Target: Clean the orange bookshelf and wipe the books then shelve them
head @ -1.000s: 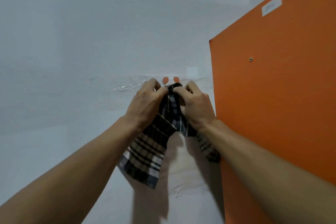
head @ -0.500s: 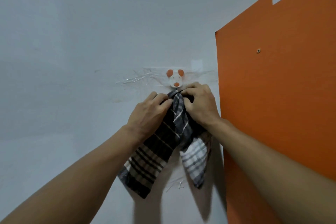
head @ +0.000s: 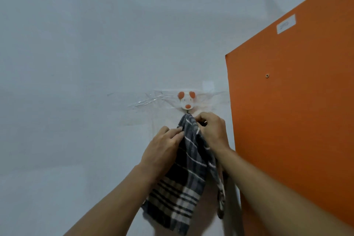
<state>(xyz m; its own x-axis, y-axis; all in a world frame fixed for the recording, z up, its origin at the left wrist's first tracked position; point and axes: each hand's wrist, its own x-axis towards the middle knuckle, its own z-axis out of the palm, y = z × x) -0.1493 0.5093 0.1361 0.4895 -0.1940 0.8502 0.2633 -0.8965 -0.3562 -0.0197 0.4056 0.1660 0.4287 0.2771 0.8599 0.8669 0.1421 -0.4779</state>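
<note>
Here the checked cloth hangs down the wall, long axis vertical, its bunched top pointing up and meeting the mouse-shaped hook. Both grips clamp it just below. The right grip, beside the orange bookshelf, is nearer the hook than the left grip.

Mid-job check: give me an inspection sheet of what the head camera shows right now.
Surface: grey-white wall; no table in view.
Job's things: checked cloth, top reaching the mouse-shaped hook; orange bookshelf, side panel at right; no books in view.
Clutter: crumpled clear tape beside the hook.
Grippers: left hand holds the cloth's left edge; right hand pinches its top.
Cables: nothing seen.
Surroundings: white label and screw on the panel.
</note>
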